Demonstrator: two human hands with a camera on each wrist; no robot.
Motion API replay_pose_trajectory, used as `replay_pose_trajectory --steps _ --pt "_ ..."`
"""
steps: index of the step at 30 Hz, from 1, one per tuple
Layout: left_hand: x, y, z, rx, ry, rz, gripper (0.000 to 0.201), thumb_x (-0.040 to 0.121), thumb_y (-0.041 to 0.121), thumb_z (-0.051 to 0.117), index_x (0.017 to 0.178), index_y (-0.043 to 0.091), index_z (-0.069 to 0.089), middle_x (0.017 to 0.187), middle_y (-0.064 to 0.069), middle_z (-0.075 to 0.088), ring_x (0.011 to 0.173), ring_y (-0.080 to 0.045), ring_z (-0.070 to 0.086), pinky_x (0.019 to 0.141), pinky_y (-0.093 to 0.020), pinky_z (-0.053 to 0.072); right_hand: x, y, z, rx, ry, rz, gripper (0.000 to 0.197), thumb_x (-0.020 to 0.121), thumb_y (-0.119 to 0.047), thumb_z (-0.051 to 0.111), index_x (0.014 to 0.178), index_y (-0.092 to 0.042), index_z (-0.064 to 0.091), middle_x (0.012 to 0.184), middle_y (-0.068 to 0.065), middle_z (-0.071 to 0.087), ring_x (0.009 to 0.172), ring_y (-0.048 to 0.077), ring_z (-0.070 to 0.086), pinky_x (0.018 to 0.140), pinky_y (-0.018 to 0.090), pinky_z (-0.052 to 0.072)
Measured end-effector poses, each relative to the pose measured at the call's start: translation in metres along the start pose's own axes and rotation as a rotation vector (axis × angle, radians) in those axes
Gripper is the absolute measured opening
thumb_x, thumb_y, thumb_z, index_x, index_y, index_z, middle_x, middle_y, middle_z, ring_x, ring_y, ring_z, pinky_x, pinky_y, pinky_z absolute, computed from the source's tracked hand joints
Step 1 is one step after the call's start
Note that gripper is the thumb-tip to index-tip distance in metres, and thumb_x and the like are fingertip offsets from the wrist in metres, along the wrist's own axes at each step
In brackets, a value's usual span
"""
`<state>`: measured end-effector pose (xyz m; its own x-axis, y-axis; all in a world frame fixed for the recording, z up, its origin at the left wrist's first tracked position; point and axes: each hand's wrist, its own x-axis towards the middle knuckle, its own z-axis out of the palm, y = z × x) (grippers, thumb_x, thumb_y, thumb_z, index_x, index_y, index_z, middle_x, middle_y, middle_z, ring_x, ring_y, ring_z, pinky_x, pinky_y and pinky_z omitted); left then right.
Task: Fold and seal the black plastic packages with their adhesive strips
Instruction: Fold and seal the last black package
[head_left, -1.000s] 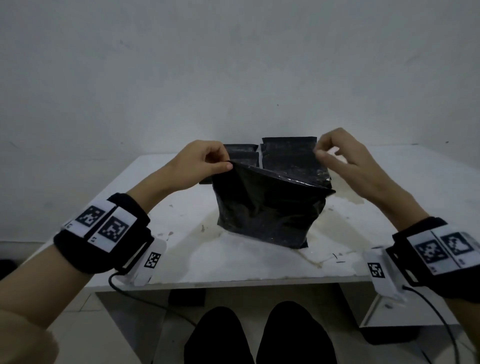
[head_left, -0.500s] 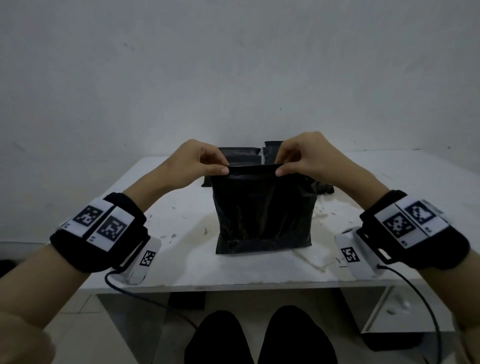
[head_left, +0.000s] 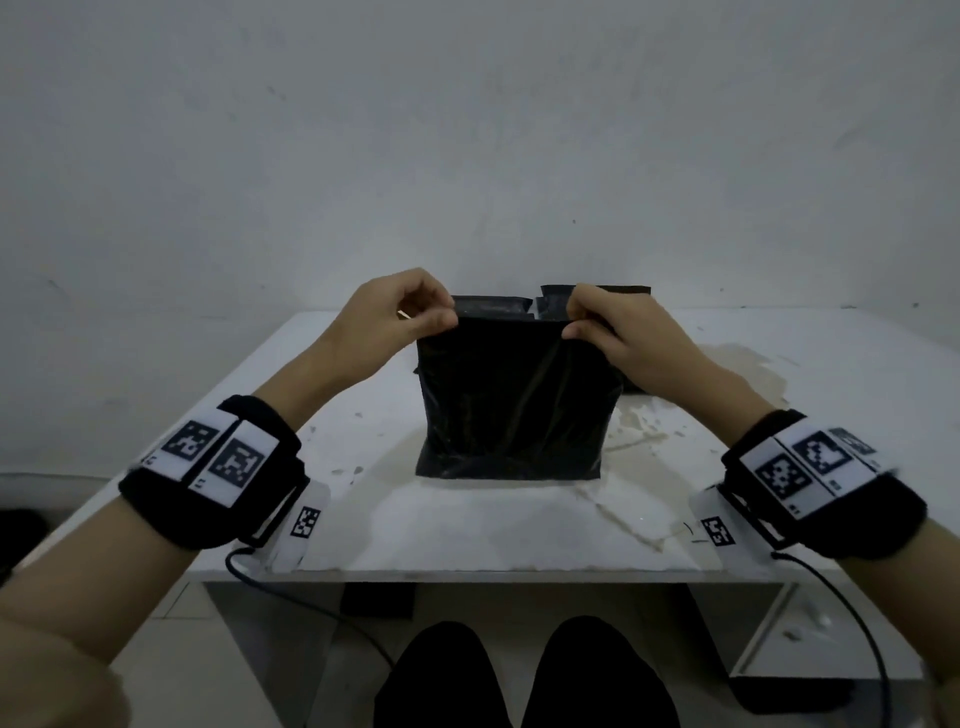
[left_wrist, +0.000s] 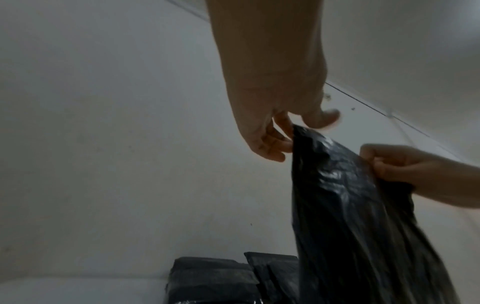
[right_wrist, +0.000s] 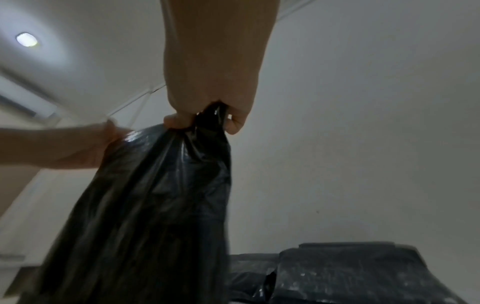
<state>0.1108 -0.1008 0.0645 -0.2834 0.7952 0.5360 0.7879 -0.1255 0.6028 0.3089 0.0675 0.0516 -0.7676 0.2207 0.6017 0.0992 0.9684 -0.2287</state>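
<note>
While upright, package (head_left: 511, 400) top-edge-pinched.

Left hand (head_left: 397, 317) and right hand (head_left: 605, 332) raised level, forearms converging, thumb and curled fingers of each pinched together.

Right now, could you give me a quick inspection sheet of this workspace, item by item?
Surface: white table, stained and flaked at its right side.
Job's things: black package stands upright on the table, top edge not yet folded over; stacked black packages lie behind it.
Clutter: nothing seen.
Hands: left hand pinches the package's top left corner; right hand pinches the top right corner.
Cables: a black cable hangs from the left wristband, another from the right.
Surroundings: bare grey wall; ceiling light; the person's knees under the table.
</note>
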Motion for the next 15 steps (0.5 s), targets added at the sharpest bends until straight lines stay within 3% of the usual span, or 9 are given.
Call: replay_pose_trajectory --steps 3,5,8,11,13,15 --pt "-0.003 -0.001 -0.001 -0.035 -0.032 -0.038 0.026 0.067 0.001 0.078 0.084 0.015 0.064 0.073 0.003 0.062 0.061 0.002 0.058 0.063 -0.009 0.046 -0.001 0.007 0.001 -0.047 -0.034 0.011 0.019 0.090 -0.022 0.057 0.079 -0.013 0.044 0.060 -0.011 0.046 0.056 0.004 0.042 0.054 0.032 0.032" --pt "-0.002 -0.002 -0.005 -0.027 -0.016 -0.045 0.023 0.067 0.000 0.078 0.084 0.010 0.066 0.070 0.006 0.064 0.060 0.003 0.060 0.062 -0.007 0.045 -0.002 0.011 0.001 -0.081 -0.027 0.007 0.019 0.090 -0.025 0.057 0.078 -0.016 0.044 0.059 -0.016 0.045 0.057 -0.001 0.043 0.053 0.029 0.030" --pt "-0.002 -0.004 -0.009 0.007 -0.021 -0.056 0.024 0.072 0.016 0.079 0.092 0.015 0.067 0.076 0.019 0.065 0.070 0.004 0.059 0.065 -0.008 0.046 -0.005 0.015 -0.001 -0.057 -0.008 0.000 0.021 0.089 -0.021 0.059 0.078 -0.023 0.041 0.055 -0.023 0.047 0.059 -0.005 0.048 0.052 0.023 0.027" --pt "-0.004 -0.005 0.000 0.117 -0.127 -0.113 0.031 0.067 0.021 0.082 0.093 0.022 0.065 0.090 0.014 0.064 0.084 -0.002 0.060 0.072 -0.014 0.050 -0.006 0.016 -0.002 -0.045 -0.019 0.000 0.017 0.089 -0.021 0.058 0.079 -0.021 0.044 0.059 -0.023 0.049 0.065 -0.013 0.049 0.053 0.018 0.028" --pt "-0.006 -0.006 0.008 0.086 -0.139 -0.118 0.021 0.070 0.009 0.079 0.080 0.020 0.064 0.081 0.005 0.066 0.074 -0.007 0.062 0.068 -0.017 0.051 -0.005 0.016 -0.002 -0.053 -0.032 0.001 0.014 0.089 -0.022 0.058 0.081 -0.016 0.049 0.065 -0.018 0.053 0.063 -0.011 0.049 0.053 0.018 0.029" --pt "-0.006 -0.007 0.012 -0.051 -0.073 -0.149 0.022 0.073 -0.004 0.073 0.073 0.015 0.062 0.067 0.000 0.063 0.059 -0.001 0.060 0.060 -0.013 0.047 -0.004 0.017 -0.003 -0.043 -0.042 0.027 0.012 0.088 -0.021 0.061 0.084 -0.012 0.053 0.066 -0.015 0.055 0.060 -0.006 0.049 0.053 0.019 0.030"
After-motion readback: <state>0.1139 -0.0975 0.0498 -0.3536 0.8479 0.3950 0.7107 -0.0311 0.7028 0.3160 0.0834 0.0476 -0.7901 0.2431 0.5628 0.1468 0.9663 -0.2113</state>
